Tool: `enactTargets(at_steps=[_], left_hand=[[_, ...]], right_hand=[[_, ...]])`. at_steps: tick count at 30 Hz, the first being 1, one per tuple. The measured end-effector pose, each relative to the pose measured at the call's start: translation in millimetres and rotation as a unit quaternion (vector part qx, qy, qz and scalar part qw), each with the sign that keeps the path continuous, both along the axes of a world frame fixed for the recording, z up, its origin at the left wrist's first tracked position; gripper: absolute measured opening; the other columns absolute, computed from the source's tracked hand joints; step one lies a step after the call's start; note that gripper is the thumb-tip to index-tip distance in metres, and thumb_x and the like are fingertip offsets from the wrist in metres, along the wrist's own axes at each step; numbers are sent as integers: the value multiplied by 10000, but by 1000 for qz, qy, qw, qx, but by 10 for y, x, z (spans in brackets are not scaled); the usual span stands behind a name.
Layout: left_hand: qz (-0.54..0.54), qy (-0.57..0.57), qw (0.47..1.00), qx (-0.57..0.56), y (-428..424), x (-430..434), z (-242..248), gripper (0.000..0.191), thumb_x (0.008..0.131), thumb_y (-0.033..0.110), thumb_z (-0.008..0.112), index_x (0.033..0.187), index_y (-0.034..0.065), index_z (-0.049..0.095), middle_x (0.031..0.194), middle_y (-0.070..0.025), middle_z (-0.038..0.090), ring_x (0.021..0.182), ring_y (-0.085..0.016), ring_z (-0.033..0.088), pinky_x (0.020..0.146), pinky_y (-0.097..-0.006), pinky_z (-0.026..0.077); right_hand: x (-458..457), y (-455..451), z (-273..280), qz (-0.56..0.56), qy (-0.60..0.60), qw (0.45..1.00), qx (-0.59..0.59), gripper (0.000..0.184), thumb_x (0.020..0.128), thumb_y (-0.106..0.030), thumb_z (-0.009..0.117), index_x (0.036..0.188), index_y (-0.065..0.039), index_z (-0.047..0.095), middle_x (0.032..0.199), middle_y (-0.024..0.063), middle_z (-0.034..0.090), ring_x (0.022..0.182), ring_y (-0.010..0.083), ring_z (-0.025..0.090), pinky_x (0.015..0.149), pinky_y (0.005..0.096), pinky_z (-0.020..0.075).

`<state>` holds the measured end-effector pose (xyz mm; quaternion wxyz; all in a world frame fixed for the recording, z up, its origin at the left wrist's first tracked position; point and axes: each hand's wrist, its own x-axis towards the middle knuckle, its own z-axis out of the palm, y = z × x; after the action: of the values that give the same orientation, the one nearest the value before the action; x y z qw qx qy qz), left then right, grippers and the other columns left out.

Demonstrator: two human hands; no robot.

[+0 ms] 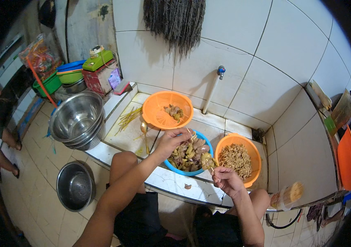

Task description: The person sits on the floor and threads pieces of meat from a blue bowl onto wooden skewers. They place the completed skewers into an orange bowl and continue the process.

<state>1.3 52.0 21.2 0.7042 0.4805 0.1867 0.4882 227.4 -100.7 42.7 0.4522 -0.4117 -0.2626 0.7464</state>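
My left hand (177, 139) pinches a small pale piece of food at its fingertips, with a thin stick tip beside it, above the left side of a blue basin (211, 145). The basin holds pieces of cooked offal (187, 154). In my right hand (226, 179) is a thin skewer (212, 169) with yellowish-brown pieces (207, 160) on it, over the basin's right edge. To the right, an orange basket holds a heap of curly, pale-brown food strips (235, 159). Behind the basin, an orange colander (150, 108) contains a few cooked pieces (174, 111).
Yellowish sticks (129, 119) and a metal spoon (145, 136) lie on the tiled ledge at left. Stacked steel pots (78, 120) and another steel basin (75, 186) stand farther left. A plastic container of skewers (289, 197) is at right. A pipe with a tap (214, 89) rises behind. Another person's legs (7, 148) show far left.
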Motion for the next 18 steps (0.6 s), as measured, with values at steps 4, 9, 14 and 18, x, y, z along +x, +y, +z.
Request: enactTargets(at_steps=[4,9,14,18], left_hand=[[-41,70,997,-9,28,-69,22,161,899,129,605,964,-8,661,849,-44,642,697,-87,570,644,-206,455],[-72,173,981,45,24,-128,94,204,905,144,600,1011,-22,652,829,-41,645,672,-78,565,600,-205,443],[-13,168,986,11,-1,-102,116,211,897,156,611,1002,-20,662,766,-18,632,623,-55,529,552,-185,403],[46,165,985,-13,4,-128,146,189,880,147,629,974,-9,678,729,3,602,575,-40,465,511,-185,352]], right_hand=[[49,33,-16,-35,-28,999,19,95,871,-99,588,856,-9,618,690,57,597,544,117,519,521,217,434],[181,55,52,-101,-58,992,44,93,868,-105,590,822,-27,614,680,53,601,534,112,518,523,217,430],[241,27,135,-118,-195,968,108,86,865,-67,592,849,11,624,671,63,616,531,124,542,524,234,442],[240,10,142,-111,-241,953,146,72,865,-25,584,866,34,625,669,68,620,540,125,557,524,242,451]])
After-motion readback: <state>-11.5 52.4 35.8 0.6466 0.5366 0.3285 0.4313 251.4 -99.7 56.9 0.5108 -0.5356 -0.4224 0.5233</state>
